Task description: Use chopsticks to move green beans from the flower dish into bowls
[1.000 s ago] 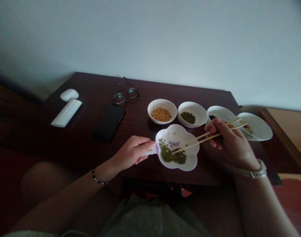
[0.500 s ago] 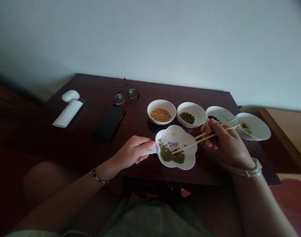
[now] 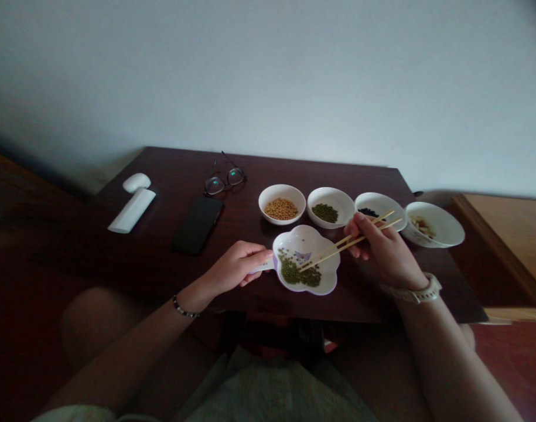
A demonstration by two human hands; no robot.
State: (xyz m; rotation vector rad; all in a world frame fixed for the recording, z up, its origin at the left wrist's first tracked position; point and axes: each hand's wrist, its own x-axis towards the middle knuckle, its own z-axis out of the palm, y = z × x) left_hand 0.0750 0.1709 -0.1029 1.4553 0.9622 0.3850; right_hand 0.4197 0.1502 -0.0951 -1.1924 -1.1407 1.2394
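My left hand (image 3: 239, 266) is closed around the short handle of a white flower-shaped bowl (image 3: 328, 261) with a purple rim. Green mung beans (image 3: 289, 272) lie mostly in the lower left of this bowl, beside a printed cartoon figure. In my right hand (image 3: 386, 252) is a pair of light wooden chopsticks (image 3: 331, 255), their tips close together among the beans. Whether a bean is pinched between the tips is too small to tell. Behind stands a white bowl of mung beans (image 3: 325, 213). Past my right fingers, a bowl of black beans (image 3: 368, 212) is partly hidden.
In the same row are a bowl of yellow soybeans (image 3: 280, 208) and, far right, a bowl with pale and reddish bits (image 3: 423, 225). Glasses (image 3: 226, 181), a black phone (image 3: 198, 224) and a white device (image 3: 133, 210) lie leftward on the dark table (image 3: 250, 299). A wall rises behind.
The view has shifted a little, so the bowls on the right appear further left. The chopstick tips stay among the mung beans, and both hands keep their hold.
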